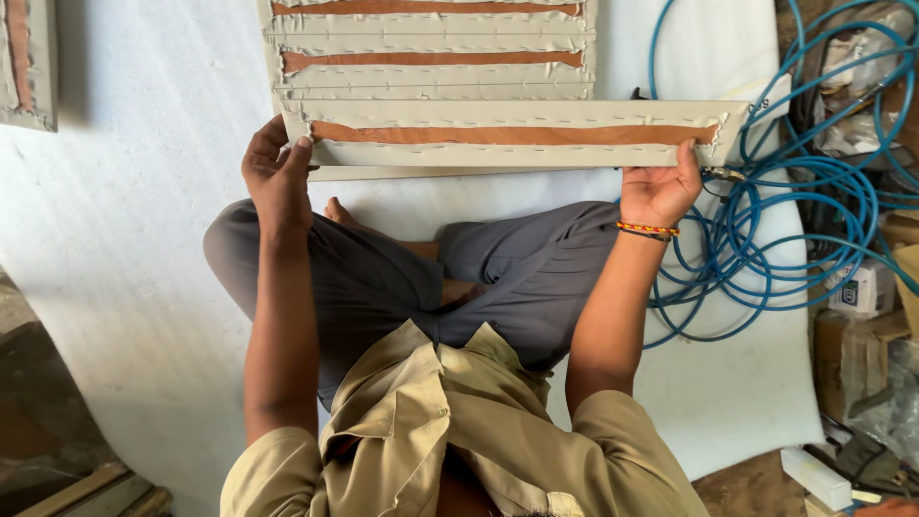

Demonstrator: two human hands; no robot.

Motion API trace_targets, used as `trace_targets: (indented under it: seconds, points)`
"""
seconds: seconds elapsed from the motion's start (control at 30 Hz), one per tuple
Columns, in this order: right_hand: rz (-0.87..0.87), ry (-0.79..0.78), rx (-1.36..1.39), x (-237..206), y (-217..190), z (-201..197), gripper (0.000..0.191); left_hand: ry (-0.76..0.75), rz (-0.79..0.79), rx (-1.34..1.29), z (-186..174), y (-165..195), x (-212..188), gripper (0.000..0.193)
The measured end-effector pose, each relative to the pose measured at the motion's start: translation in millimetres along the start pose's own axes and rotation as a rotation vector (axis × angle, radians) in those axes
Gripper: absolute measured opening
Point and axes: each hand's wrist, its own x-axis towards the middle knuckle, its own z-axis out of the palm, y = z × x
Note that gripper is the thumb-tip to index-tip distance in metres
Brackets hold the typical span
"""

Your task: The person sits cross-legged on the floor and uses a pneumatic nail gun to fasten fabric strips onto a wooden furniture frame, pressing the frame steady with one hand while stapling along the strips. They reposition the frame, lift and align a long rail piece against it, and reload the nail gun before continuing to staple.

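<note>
White sheeting covers the floor where we sit cross-legged, with a blue hose coiled at our right and a stack of stapled panels lying far ahead. We hold a long grey panel with a brown strip down its middle, level above our knees. Our left hand is closed round its left end, and our right hand is closed round the near edge by its right end, thumb on top.

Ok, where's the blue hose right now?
In the head view, the coiled blue hose lies at the person's right, beside the right hand.
</note>
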Motion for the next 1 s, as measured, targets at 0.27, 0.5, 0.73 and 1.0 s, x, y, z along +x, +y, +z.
trace_targets:
  seconds: [0.27, 0.5, 0.73, 1.0]
  points:
    - [0.023, -0.061, -0.033, -0.4, 6.0, 6.5, 0.049, 0.022, -0.002, 0.016, 7.7, -2.4, -2.0, 0.057]
    - [0.050, -0.102, -0.101, -5.8, 12.2, 19.6, 0.051, 0.039, 0.026, -0.076, 12.4, 5.0, -3.6, 0.077]
    - [0.205, -0.335, -0.116, -3.6, 45.0, 8.6, 0.043, -0.043, 0.177, -0.779, 7.9, 24.0, 9.1, 0.070]
    - [0.795, -0.590, -0.427, -31.2, 88.4, 56.0, 0.015, -0.230, 0.278, -0.844, 33.5, -13.7, 22.7, 0.063]
